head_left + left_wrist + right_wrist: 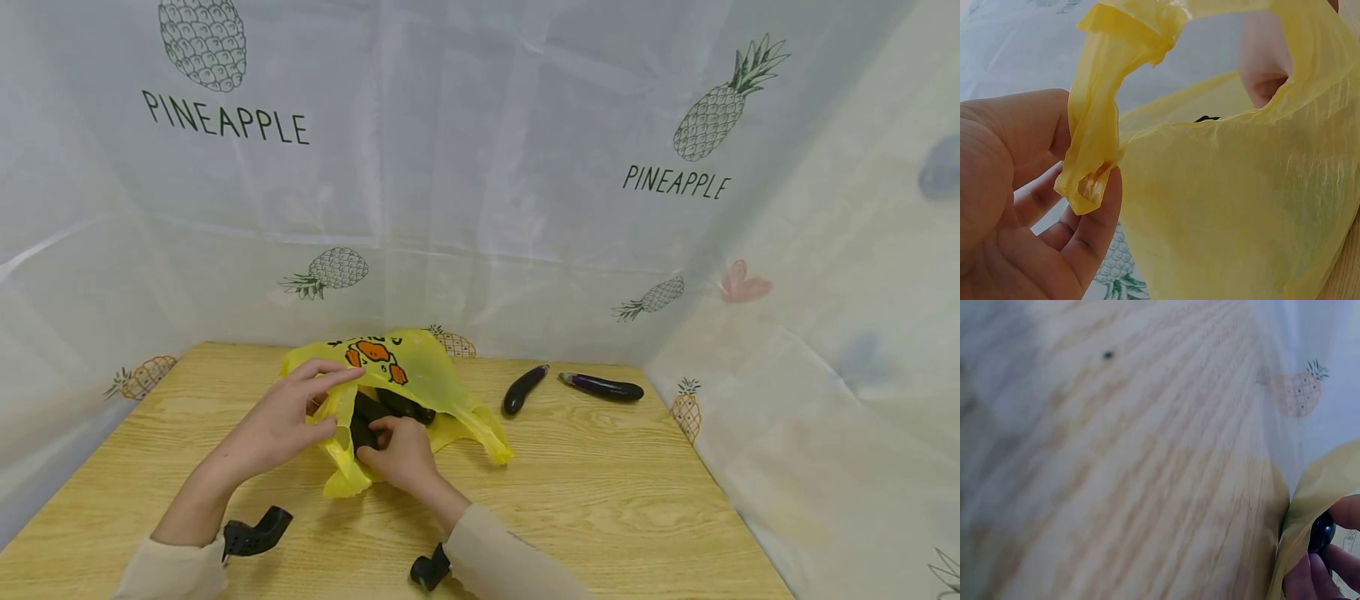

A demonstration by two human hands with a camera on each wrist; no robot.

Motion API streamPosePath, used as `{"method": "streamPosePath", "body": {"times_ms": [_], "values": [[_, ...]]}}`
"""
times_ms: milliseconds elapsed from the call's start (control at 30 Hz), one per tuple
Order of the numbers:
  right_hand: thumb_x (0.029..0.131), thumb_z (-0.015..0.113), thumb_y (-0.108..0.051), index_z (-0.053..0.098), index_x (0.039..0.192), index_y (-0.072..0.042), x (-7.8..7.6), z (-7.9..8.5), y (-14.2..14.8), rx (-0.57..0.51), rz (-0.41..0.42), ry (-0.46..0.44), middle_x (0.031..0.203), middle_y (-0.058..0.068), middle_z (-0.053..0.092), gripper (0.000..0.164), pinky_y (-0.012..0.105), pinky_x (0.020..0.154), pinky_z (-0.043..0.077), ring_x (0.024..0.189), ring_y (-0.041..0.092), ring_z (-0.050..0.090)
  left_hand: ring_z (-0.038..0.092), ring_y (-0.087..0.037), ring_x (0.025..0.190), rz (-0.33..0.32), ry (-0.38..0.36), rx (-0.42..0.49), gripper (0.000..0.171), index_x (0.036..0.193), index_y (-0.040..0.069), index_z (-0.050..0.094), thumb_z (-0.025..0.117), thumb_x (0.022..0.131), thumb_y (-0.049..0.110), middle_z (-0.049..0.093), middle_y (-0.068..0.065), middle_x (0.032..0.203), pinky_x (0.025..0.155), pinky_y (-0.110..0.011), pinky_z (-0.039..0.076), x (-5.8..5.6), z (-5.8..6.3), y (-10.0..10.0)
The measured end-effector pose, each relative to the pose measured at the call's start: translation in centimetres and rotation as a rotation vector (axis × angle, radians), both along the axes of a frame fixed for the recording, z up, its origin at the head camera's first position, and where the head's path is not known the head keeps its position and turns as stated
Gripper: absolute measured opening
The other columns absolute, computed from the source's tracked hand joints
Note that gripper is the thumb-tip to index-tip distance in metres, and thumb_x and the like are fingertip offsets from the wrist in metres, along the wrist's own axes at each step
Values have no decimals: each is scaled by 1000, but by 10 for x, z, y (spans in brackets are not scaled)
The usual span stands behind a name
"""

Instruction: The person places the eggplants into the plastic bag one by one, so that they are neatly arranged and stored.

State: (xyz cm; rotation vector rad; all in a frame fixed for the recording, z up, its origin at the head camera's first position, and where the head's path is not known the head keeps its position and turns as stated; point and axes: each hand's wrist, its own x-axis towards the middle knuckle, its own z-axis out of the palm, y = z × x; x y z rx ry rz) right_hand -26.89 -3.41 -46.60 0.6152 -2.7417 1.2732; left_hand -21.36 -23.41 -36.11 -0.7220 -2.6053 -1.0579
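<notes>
A yellow plastic bag (438,379) with a printed duck face lies on its side, mouth facing me. My left hand (281,421) is at the left of the mouth; in the left wrist view one bag handle (1094,125) runs between its thumb and fingers. My right hand (405,454) reaches into the mouth and grips a dark eggplant (362,433), partly hidden by the fingers. In the right wrist view this eggplant (1321,534) shows between the fingertips, beside the bag's edge. Another eggplant (405,406) lies deeper inside; how many are within is hidden.
Two eggplants lie apart on the wooden table (585,483), one slanted (525,390) and one nearly level (603,387), right of the bag. A white pineapple-print sheet (480,208) rises behind and at both sides. Black wrist mounts (257,533) sit at both wrists.
</notes>
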Motion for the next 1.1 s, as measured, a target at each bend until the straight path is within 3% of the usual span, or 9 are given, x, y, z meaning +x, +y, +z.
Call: {"method": "streamPosePath", "body": {"times_ms": [300,500,667,833,1100], "values": [[89,86,-22,81,113,-7,-3,-2,-8,-21,-61,39,72,-10,58,29,19,57,44,60,2,49,44,-6,63,-4,6,-6,67,153,11,59,71,90,-9,53,-11,145,60,-26,43,-1,0,1],[88,87,-22,81,111,-6,-2,-1,-4,-61,-48,20,72,-10,60,29,20,59,46,61,1,50,41,-5,63,-2,34,-13,69,152,12,60,71,88,-9,55,-9,143,60,-25,43,-3,-3,2],[90,86,-24,80,117,-6,1,1,13,-90,9,-29,83,-8,67,32,20,64,50,71,0,57,41,-5,62,-7,30,-13,69,153,13,59,71,89,-9,55,-8,143,66,-25,45,-3,-2,3],[95,82,-26,78,123,-8,6,13,41,-72,108,-70,104,2,72,34,23,73,56,83,6,66,43,-5,64,0,25,-26,68,153,12,59,71,90,-7,55,-8,143,73,-26,47,-3,-1,3],[99,76,-25,77,127,-14,7,44,106,-35,237,-89,118,13,73,30,28,81,57,96,21,70,45,-12,72,26,-40,-27,67,155,14,57,70,92,-4,53,-7,144,62,-28,43,-4,-4,3]]}}
